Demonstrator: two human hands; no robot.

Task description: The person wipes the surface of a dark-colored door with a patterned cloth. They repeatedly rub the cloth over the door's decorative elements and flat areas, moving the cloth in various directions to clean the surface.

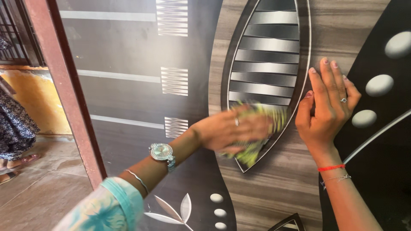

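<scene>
Left hand [227,130] clenched on a green cloth [257,132], pressed against the door panel's [274,179] striped oval inlay [265,55], right hand [327,107] flat, fingers released, near the panel's right edge.

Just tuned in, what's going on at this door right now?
A person's left hand presses a yellow-green cloth against the decorated door panel, over the lower part of its striped, leaf-shaped inlay. The hand and cloth are motion-blurred. The right hand lies flat, fingers spread, on the panel just beside the inlay's edge. At far left, another person's feet show on the floor.
</scene>
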